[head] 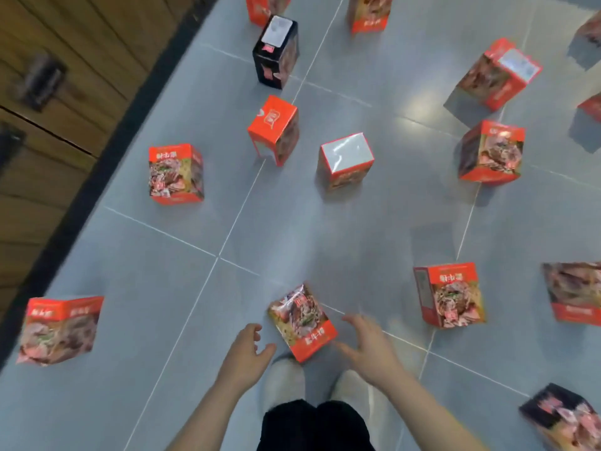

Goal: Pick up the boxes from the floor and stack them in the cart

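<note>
We see two bare forearms with no sleeves, ending in a left hand [247,348] and a right hand [369,348]. Below them we see black trousers [313,426] and a pair of light grey shoes [284,382], blurred.

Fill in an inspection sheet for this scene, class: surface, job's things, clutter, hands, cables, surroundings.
Surface: grey tiled floor with pale grout lines.
Job's things: many red boxes scattered upright, one nearest box between the hands, tilted; one black box farther off and another black box at lower right. No cart in view.
Clutter: nothing seen.
Hands: left hand and right hand open, either side of the nearest box, not gripping it.
Cables: nothing seen.
Surroundings: wooden cabinet along the left, dark strip at its base; person's pale shoes below.
</note>
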Tool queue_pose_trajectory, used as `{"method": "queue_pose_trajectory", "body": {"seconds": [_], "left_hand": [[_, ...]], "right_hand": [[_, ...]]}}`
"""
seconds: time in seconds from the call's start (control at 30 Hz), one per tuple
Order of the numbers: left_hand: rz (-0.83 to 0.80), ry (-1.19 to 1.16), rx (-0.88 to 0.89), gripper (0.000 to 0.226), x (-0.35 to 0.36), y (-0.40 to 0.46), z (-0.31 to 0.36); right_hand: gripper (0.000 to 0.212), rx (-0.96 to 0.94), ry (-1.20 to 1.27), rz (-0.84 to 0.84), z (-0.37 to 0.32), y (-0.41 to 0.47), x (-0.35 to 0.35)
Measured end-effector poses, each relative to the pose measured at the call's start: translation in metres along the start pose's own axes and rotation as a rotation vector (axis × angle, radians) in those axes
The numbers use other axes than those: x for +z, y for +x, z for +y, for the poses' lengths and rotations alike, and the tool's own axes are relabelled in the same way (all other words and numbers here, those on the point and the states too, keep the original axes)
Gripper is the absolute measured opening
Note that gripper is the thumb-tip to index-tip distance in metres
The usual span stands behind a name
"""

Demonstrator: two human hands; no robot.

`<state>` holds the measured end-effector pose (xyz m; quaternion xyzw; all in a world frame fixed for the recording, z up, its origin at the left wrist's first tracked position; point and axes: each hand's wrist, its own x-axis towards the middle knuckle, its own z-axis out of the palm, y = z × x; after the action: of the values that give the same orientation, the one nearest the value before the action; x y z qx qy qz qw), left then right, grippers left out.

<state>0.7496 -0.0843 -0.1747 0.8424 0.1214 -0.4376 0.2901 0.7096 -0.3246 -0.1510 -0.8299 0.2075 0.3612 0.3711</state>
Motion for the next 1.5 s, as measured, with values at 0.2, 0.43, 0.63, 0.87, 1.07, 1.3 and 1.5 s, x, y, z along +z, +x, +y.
{"method": "queue_pose_trajectory", "body": {"seconds": [0.2, 0.43, 0.63, 0.87, 1.07, 1.3, 1.5], "left_hand": [[-0.017, -0.253, -0.063, 0.057, 0.045, 0.085, -0.019], [-0.069, -0.680, -0.046, 0.066, 0.057, 0.090, 0.005], [-0.046, -0.766, -0.023, 0.085, -0.005, 0.027, 0.046], [0.048, -0.604, -0.004, 0.090, -0.101, -0.083, 0.072], [0.137, -0.517, 0.172, 0.101, -0.144, -0.146, 0.072], [0.216, -0.561, 0.260, 0.101, -0.185, -0.174, 0.031], [0.336, -0.640, 0.091, 0.111, -0.229, -0.170, -0.081]], "right_hand": [[0.065, -0.017, 0.040, -0.059, 0.011, 0.111, 0.053], [0.055, 0.003, 0.128, -0.003, -0.005, 0.110, 0.063], [0.048, -0.108, 0.309, 0.071, -0.054, 0.043, 0.006], [0.069, -0.226, 0.131, -0.139, -0.147, -0.038, -0.073], [0.112, -0.577, -0.431, -0.268, -0.229, -0.073, -0.101], [0.094, -0.667, -0.540, -0.216, -0.289, -0.094, -0.068], [0.085, -0.459, -0.492, -0.086, -0.320, -0.082, -0.001]]}}
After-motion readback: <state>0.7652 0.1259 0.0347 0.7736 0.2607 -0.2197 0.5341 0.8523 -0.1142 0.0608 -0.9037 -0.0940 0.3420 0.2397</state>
